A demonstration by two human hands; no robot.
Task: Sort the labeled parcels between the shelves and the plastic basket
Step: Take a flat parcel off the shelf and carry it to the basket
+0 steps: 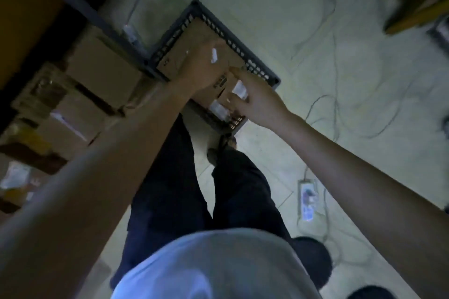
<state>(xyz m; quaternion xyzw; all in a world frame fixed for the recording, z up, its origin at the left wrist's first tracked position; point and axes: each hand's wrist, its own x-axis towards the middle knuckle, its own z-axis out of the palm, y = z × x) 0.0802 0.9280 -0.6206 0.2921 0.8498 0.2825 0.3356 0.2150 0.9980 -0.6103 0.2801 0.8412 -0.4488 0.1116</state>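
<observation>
One basket point(255, 63), two hands (left hand point(201, 68), right hand point(257, 102)), one power strip point(307, 199), about three shelf boxes point(102, 65) (blurry).

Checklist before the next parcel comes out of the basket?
1. Left hand on large box: ok, lies on top.
2. Right hand at small labeled parcel: ok, thumb and finger either side.
3. Grip closed: cannot tell, blurred.
4. Address readable: cannot tell, dark and blurred.
5. Basket on floor: ok.
6. Loose cables: not ok, beside basket and legs.
</observation>
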